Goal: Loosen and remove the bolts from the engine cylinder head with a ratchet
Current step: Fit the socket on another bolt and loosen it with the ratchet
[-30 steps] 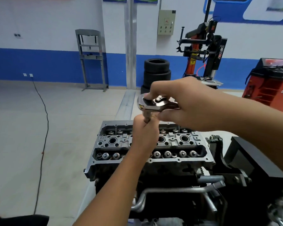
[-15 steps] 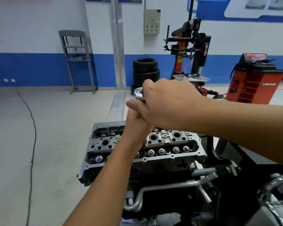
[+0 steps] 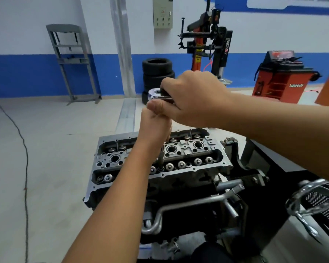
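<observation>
The grey cylinder head (image 3: 190,168) sits on top of a dark engine block in the middle of the view, valve springs and plug wells exposed. A chrome ratchet (image 3: 154,94) stands above it on a long extension bar (image 3: 161,158) that runs down into the head's near row. My right hand (image 3: 190,99) is closed over the ratchet's handle, hiding most of it. Just below, my left hand (image 3: 154,128) is wrapped around the upper part of the extension bar. The bolt under the socket is hidden.
A metal coolant pipe (image 3: 188,205) crosses the engine's front. A black stand bracket (image 3: 239,164) holds the engine at the right. Stacked tyres (image 3: 157,73), a tyre changer (image 3: 207,42), an orange wheel balancer (image 3: 281,76) and a grey press frame (image 3: 72,61) stand by the far wall.
My right hand has swung the ratchet handle round towards me and closed over the ratchet head. My left hand stays on the extension. The camera has shifted, so the engine appears further left.
</observation>
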`<state>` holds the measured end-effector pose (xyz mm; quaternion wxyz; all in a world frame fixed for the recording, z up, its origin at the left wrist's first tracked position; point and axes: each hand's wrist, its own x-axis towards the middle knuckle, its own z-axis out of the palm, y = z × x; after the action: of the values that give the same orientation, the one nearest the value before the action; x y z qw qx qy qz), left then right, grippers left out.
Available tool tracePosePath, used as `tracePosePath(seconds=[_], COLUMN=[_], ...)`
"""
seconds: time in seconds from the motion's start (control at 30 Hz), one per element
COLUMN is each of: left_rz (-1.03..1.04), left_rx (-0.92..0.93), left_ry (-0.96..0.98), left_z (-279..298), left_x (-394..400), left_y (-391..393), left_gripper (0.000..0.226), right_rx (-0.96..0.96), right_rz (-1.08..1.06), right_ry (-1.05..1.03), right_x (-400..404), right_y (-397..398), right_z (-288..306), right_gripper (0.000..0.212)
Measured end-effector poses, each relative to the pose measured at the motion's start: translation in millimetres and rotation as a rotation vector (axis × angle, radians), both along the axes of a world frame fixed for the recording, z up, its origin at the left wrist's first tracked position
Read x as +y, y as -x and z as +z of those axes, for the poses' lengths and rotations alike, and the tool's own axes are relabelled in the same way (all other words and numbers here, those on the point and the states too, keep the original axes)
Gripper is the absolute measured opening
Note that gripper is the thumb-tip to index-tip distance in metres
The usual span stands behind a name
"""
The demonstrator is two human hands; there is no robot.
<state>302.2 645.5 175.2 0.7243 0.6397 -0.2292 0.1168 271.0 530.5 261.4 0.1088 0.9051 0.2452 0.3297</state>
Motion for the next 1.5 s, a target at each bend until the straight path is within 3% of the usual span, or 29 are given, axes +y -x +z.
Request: tracePosePath(seconds=[0.17, 0.33, 0.5, 0.67, 1.2, 1.5], left_rz=[-0.03, -0.098, -0.027, 0.007, 0.11, 0.189], left_rx=[0.092, 0.086, 0.165, 0.176, 0.11, 0.054], left_ry=[0.033, -0.06, 0.046, 0.053, 0.11, 0.117], left_z=[-1.9, 1.9, 1.4, 2.2, -7.9, -18.6], left_x=[-0.2, -4.5, 1.4, -4.5, -5.8, -0.6], left_y=[-3.1, -0.1, -1.4, 3.2, -7.2, -12.2], left_gripper=[0.045, 0.051, 0.048, 0.049, 0.041, 0.048], right_rx=[-0.067, 0.089, -0.099, -0.14, -0.112, -0.141], right_rz=[-0.288, -0.582, -0.469, -0.432, -0.07, 0.146], right_ry=[0.049, -0.192, -0.101, -0.061, -0.063, -0.163], right_x=[-73.3, -101.7, -94.1, -100.6, -104.3, -69.4], right_y=[46.0, 27.7, 2.6, -1.3, -80.3, -146.8], right_z=[-24.8, -23.6, -9.2, -12.3, 0.8, 1.4], right_gripper=[0.039, 0.049, 0.039, 0.039, 0.036, 0.038])
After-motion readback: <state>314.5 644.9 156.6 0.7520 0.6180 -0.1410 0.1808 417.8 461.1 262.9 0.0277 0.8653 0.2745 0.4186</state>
